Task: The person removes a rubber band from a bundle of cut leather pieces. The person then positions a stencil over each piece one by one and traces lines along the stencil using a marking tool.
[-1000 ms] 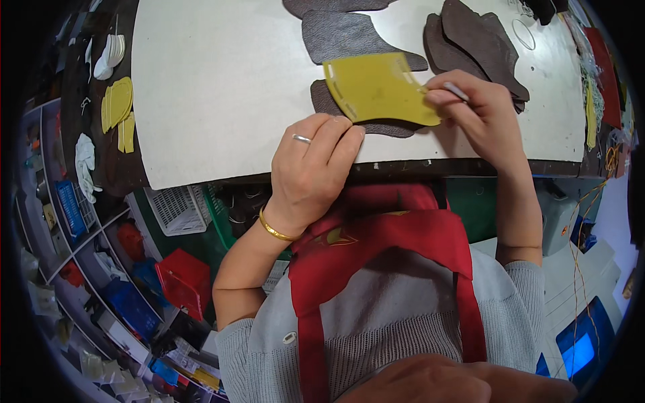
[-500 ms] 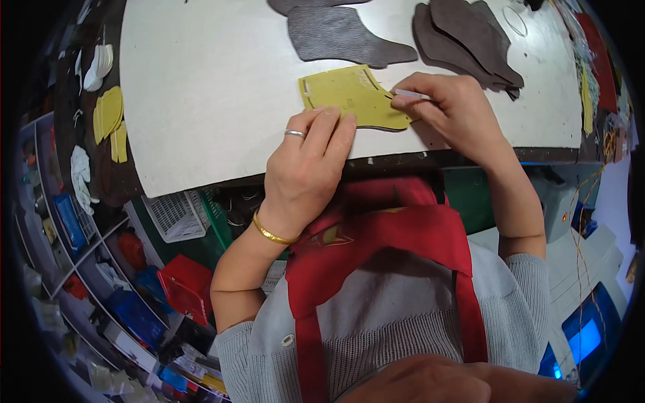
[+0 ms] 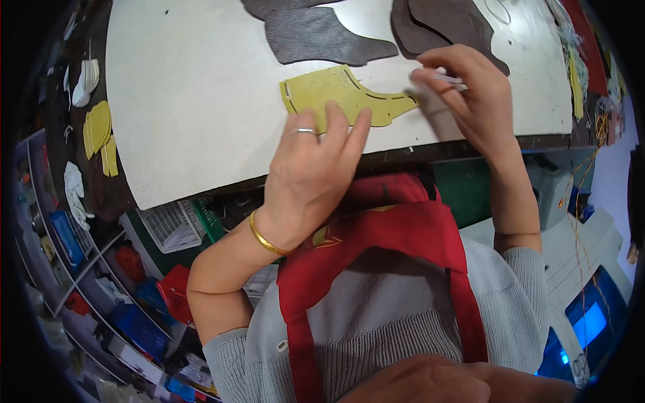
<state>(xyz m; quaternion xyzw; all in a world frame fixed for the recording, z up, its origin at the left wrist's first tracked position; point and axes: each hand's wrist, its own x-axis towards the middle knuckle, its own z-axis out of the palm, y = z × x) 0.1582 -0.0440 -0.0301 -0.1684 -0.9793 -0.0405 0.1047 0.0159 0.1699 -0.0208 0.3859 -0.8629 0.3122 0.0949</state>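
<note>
While the left hand (image 3: pixel 312 158) is pressing down with its fingers loosely parted, pinching nothing, the slotted yellow template (image 3: pixel 353 101) is lying flat under those fingertips on the white tabletop (image 3: pixel 195 101). Its body is spreading up and leftward from them, its long axis running roughly left to right, and its narrow tail is pointing right, toward the right hand (image 3: pixel 477 94). That hand is hovering just past the tail, the nearer of the two to its tip, with thumb and fingers closing around a pale pen-like tool (image 3: pixel 453 80); blur is hiding the writing end, and from where I'm standing I cannot tell whether anything is touching the tail. Dark slots are following the template's curved upper right edge, facing the right hand. Just beyond, a dark brown leather piece (image 3: pixel 319 33) is crowding the far side, with overlapping brown leather pieces (image 3: pixel 443 27) lying farther right. Toward the person, the table's front edge is running close below the template, while the widest open room is stretching leftward.
</note>
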